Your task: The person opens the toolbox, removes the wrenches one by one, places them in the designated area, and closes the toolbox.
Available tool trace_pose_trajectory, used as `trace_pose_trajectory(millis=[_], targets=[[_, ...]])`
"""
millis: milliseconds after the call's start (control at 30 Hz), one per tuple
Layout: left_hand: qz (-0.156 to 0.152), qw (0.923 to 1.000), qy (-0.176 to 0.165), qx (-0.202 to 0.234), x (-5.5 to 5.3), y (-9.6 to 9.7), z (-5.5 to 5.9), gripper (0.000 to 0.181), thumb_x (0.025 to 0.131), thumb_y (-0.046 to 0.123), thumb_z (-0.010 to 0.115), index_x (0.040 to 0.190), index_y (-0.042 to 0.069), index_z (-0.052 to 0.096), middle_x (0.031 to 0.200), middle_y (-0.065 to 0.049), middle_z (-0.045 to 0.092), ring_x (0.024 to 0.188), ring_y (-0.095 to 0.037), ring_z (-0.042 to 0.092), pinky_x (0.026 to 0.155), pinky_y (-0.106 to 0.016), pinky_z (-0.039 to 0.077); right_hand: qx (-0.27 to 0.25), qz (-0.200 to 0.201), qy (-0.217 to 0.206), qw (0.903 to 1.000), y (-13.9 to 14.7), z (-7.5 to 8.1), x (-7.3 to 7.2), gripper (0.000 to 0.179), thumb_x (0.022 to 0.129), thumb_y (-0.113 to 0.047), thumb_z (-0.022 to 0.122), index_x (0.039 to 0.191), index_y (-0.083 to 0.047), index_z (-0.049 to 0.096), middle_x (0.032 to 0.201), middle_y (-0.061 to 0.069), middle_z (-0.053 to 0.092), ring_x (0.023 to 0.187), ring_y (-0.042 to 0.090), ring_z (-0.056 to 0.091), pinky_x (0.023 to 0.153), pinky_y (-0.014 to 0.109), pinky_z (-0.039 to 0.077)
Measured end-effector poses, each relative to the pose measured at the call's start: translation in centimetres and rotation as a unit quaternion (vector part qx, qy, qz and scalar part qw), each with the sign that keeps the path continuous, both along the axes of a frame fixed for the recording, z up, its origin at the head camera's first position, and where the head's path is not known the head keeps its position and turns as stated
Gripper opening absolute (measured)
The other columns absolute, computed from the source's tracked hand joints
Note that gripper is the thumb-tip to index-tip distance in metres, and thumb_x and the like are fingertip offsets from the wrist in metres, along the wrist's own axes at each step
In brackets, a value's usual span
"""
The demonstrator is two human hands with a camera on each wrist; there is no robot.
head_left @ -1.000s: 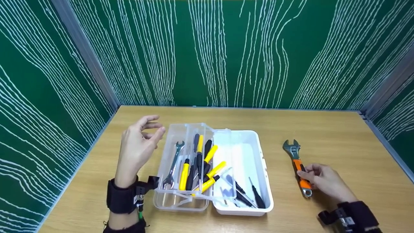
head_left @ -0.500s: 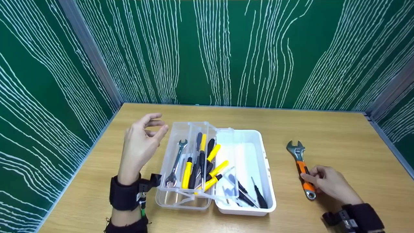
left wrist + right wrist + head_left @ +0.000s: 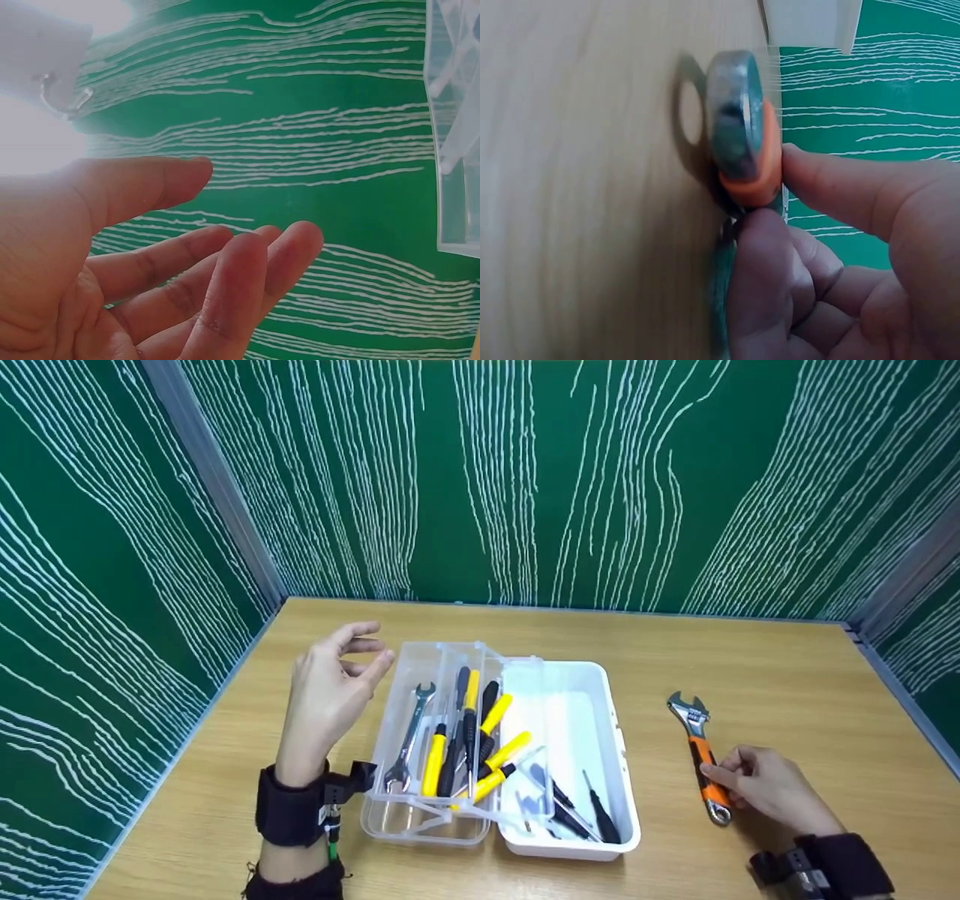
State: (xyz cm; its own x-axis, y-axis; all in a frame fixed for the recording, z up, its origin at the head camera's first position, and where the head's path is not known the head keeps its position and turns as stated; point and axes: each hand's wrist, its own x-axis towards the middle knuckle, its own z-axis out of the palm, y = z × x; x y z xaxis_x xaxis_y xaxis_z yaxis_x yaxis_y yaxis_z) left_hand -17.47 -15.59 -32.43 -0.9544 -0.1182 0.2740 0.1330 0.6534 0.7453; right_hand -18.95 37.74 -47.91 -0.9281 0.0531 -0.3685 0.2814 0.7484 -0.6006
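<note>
My right hand [image 3: 772,787] pinches an adjustable wrench [image 3: 697,748] by its orange and black handle. In the right wrist view the thumb lies on one side of the handle [image 3: 771,161] and the curled fingers on the other. The wrench's ring end is tipped on edge close over the table, casting a shadow. Its steel head points away from me. My left hand [image 3: 322,705] is raised left of the toolbox, fingers loosely bent, holding nothing. The left wrist view shows a gap between its thumb [image 3: 169,184] and fingers.
A toolbox with a white base [image 3: 562,690] and a clear folding tray [image 3: 420,654] stands open between the hands. A silver open-end wrench [image 3: 412,731] and several yellow and black screwdrivers [image 3: 433,765] lie in the tray; black-handled tools [image 3: 604,821] lie in the base. Green walls surround the wooden table [image 3: 787,682].
The adjustable wrench has tipped slightly onto its edge in my right hand's fingers. The whole head view has shifted a little; my left hand keeps its pose.
</note>
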Motion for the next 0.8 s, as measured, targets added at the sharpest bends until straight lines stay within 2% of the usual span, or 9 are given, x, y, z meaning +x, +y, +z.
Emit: trace_pose_trajectory(millis=[233, 500, 700, 800], targets=[[-0.003, 1.0000, -0.003, 0.002, 0.2, 0.1, 0.1, 0.044, 0.101, 0.020, 0.077, 0.142, 0.012, 0.067, 0.126, -0.012, 0.078, 0.098, -0.030, 0.079, 0.086, -0.043, 0.067, 0.004, -0.011, 0.002, 0.9999, -0.2, 0.3, 0.1, 0.043, 0.103, -0.042, 0.072, 0.108, 0.000, 0.062, 0.095, 0.012, 0.067, 0.079, 0.019, 0.064, 0.068, 0.030, 0.057], [-0.008, 0.9997, 0.024, -0.006, 0.5, 0.2, 0.1, 0.041, 0.099, 0.020, 0.079, 0.137, 0.010, 0.071, 0.121, -0.014, 0.080, 0.092, -0.032, 0.079, 0.085, -0.046, 0.067, 0.013, 0.008, 0.050, 0.9986, -0.2, 1.0, 0.5, 0.047, 0.106, -0.047, 0.065, 0.109, -0.001, 0.064, 0.091, 0.008, 0.068, 0.078, 0.018, 0.066, 0.064, 0.028, 0.057], [-0.020, 0.9997, 0.005, -0.012, 0.7, 0.8, 0.1, 0.042, 0.099, 0.021, 0.079, 0.138, 0.009, 0.070, 0.123, -0.014, 0.079, 0.093, -0.029, 0.078, 0.086, -0.044, 0.067, -0.014, 0.008, 0.062, 0.9979, -0.9, 2.2, 0.8, 0.042, 0.110, -0.040, 0.061, 0.117, 0.001, 0.064, 0.098, 0.011, 0.070, 0.082, 0.018, 0.067, 0.067, 0.028, 0.060], [-0.028, 0.9994, -0.006, -0.019, 0.8, 1.3, 0.0, 0.042, 0.098, 0.021, 0.080, 0.138, 0.009, 0.070, 0.123, -0.014, 0.079, 0.092, -0.027, 0.078, 0.085, -0.043, 0.067, -0.023, 0.002, 0.066, 0.9976, -1.7, 3.0, 1.0, 0.044, 0.110, -0.043, 0.059, 0.122, -0.001, 0.063, 0.101, 0.011, 0.068, 0.086, 0.019, 0.068, 0.069, 0.027, 0.061]])
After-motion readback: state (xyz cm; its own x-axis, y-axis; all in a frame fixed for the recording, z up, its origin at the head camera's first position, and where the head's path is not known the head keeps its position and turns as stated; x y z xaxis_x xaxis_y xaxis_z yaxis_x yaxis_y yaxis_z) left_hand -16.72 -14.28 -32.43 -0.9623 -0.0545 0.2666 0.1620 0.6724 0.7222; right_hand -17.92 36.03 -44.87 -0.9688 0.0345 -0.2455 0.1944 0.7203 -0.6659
